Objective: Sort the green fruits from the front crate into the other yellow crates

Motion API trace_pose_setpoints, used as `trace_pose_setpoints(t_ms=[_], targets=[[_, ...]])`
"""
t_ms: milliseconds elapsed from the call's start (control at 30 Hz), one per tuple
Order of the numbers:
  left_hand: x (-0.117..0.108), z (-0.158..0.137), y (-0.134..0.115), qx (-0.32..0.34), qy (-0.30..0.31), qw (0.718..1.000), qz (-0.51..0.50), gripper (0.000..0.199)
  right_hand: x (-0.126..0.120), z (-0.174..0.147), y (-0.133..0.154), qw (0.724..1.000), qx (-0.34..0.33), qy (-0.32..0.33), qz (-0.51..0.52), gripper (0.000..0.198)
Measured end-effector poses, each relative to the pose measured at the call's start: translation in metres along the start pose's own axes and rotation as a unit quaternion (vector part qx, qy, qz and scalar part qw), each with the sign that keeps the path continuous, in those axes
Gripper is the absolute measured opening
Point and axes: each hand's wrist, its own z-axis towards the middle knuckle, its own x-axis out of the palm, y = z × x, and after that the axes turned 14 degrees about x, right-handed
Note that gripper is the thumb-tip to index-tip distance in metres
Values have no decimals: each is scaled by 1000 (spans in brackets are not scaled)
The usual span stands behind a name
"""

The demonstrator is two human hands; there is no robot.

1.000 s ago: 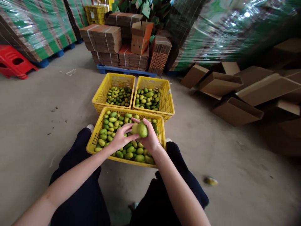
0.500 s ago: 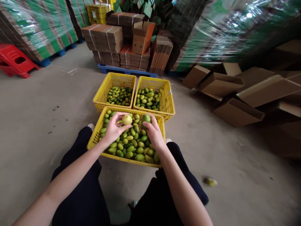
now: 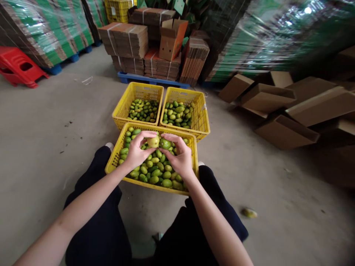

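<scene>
Pale yellow-green rounded fruit [image 3: 153,142]: gripped by left hand [image 3: 135,152], fingers part-open and curved over it, thumb below. Darker green rounded fruit [image 3: 165,143]: gripped likewise by right hand [image 3: 180,157], just beside the first, at its 3 o'clock; contact between them unclear. Both held above perforated yellow plastic crate [image 3: 116,157] of oval green fruits [image 3: 155,166]. Relative to this crate: similar fruit-bearing yellow crates at 11 [image 3: 122,105] and 1 o'clock [image 3: 202,114]; red plastic stool [image 3: 20,64], 10 o'clock; loose yellowish-green fruit [image 3: 249,212] on grey floor [image 3: 83,122], 4 o'clock.
</scene>
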Motion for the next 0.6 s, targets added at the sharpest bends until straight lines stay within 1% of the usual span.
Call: trace_pose_setpoints(t_ms=[167, 300, 500, 600], targets=[[1, -1, 0, 18, 0, 1000, 2, 25, 1, 0, 2, 1000, -7, -2, 10, 26], [1, -1, 1, 11, 5, 1000, 10, 25, 1, -1, 5, 1000, 7, -8, 10, 24], [1, -2, 2, 28, 4, 1000, 4, 23, 0, -2, 3, 1000, -19, 2, -2, 28], [1, -2, 3, 28, 7, 1000, 10, 22, 0, -2, 2, 1000, -21, 2, -9, 29]])
